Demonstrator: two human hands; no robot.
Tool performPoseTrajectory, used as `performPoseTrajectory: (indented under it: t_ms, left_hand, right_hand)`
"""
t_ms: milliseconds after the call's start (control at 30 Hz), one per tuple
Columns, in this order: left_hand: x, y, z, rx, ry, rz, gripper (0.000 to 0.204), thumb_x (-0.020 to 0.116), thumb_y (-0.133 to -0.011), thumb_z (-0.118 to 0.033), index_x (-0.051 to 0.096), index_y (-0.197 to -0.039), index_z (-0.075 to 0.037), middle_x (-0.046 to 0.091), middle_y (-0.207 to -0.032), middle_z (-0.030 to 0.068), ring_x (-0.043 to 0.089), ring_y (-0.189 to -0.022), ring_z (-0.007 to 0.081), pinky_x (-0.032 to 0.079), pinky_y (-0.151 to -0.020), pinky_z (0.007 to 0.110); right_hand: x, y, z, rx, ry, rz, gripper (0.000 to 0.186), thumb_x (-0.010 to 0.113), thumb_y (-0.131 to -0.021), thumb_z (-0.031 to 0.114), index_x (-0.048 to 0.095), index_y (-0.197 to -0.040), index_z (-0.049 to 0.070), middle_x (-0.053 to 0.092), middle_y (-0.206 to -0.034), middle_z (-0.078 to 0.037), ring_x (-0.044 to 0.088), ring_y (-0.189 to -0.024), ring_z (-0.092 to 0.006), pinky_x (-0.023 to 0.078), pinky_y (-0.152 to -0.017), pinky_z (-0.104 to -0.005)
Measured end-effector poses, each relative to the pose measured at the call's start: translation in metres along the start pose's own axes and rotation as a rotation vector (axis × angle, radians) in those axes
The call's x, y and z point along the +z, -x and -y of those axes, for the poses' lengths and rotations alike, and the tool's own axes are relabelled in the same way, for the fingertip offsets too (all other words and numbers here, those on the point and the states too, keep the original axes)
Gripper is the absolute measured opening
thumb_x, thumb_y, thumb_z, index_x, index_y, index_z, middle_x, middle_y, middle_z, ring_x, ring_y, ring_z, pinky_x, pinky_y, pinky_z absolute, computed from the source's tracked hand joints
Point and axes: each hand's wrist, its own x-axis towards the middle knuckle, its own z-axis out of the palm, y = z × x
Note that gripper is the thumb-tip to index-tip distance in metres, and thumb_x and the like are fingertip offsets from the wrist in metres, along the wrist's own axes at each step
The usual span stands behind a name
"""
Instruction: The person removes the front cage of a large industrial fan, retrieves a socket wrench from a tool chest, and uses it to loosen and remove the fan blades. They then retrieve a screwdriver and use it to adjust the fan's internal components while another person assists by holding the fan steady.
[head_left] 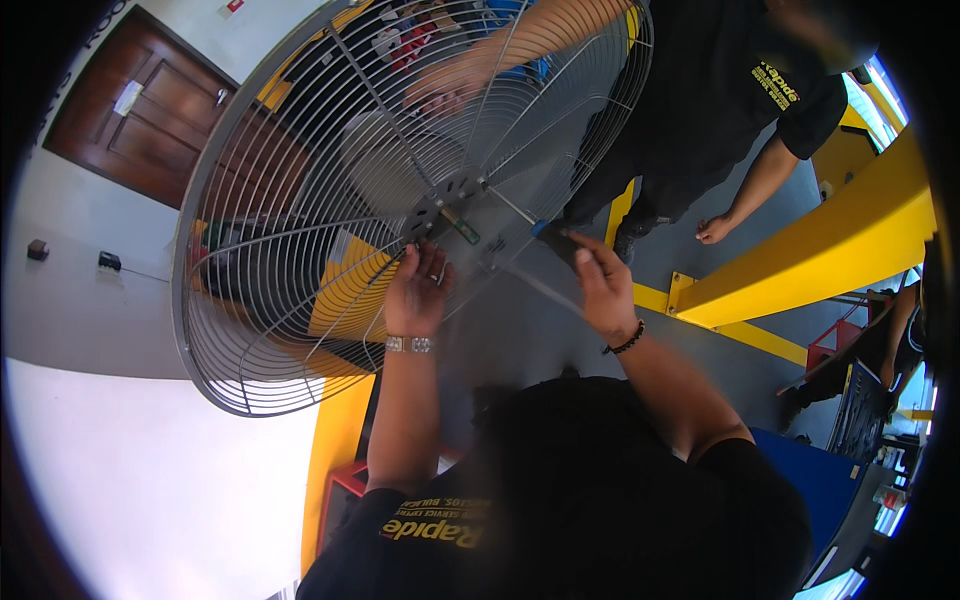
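Observation:
A large round fan guard [250, 330] of grey wire stands tilted before me, with a flat hub plate [455, 197] at its middle. My right hand [605, 290] is closed round the dark, blue-collared handle of a screwdriver [552, 240]. The screwdriver's thin shaft runs up and left, its tip at the hub plate's edge. My left hand [418, 292] is raised palm toward me with fingers curled at the hub's lower edge; what they pinch is not clear. A small green and brown piece [461, 227] shows just beside the hub. Blurred fan blades lie behind the wires.
A co-worker in a black shirt [715, 90] stands across, one forearm [545, 35] reaching behind the guard. A yellow post [810, 255] slants at the right. Another person [905, 320] is at the far right, near a blue cabinet [810, 475]. A brown door [140, 105] is at upper left.

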Motion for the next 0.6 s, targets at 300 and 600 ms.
performPoseTrajectory:
  t_ms: [300, 600]
  left_hand:
    - [0.012, 0.005, -0.010, -0.067, 0.031, -0.098, 0.021, 0.076, -0.082, -0.019, 0.061, -0.095, -0.010, 0.061, -0.095, 0.0049, 0.057, -0.094, 0.0208, 0.047, -0.089, 0.038]
    - [0.006, 0.005, -0.004, 0.037, -0.067, -0.083, 0.023, 0.075, -0.083, -0.022, 0.060, -0.095, -0.011, 0.061, -0.097, 0.0044, 0.056, -0.098, 0.0230, 0.043, -0.095, 0.041]
  right_hand:
    - [0.004, 0.001, 0.006, 0.025, -0.036, -0.042, 0.038, 0.050, -0.100, 0.033, 0.056, -0.115, -0.001, 0.054, -0.075, -0.003, 0.049, -0.061, -0.0092, 0.039, -0.053, -0.0237]
    - [0.002, 0.006, 0.010, 0.134, -0.194, -0.001, 0.033, 0.058, -0.094, 0.012, 0.050, -0.125, 0.003, 0.052, -0.081, 0.000, 0.047, -0.066, -0.0047, 0.038, -0.057, -0.0189]
